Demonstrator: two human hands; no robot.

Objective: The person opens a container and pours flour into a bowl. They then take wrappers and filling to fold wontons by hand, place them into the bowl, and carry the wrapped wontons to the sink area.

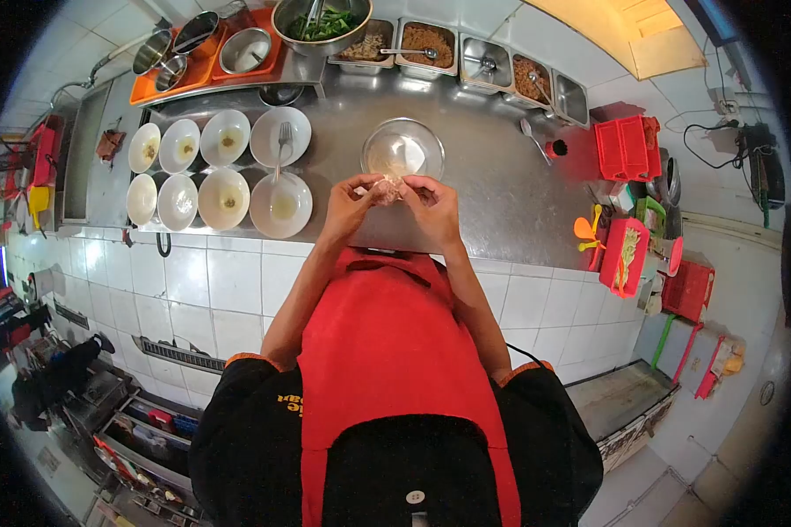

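Note:
Both my hands meet over the near edge of a round, shiny bowl (413,145) on the steel counter. My left hand (353,204) pinches one side of a small, pale, crumbly piece of food (388,186). The fingertips of my right hand (432,206) close on its other side. Some pale bits show at the near rim of the bowl, just beyond my fingers. What exactly the food is, I cannot make out.
Several white bowls (223,199) stand in two rows at the left, a fork (285,140) across two. Metal trays of toppings (427,46) and a bowl of greens (322,22) line the back. Red baskets (621,149) and a spoon (536,140) are at the right.

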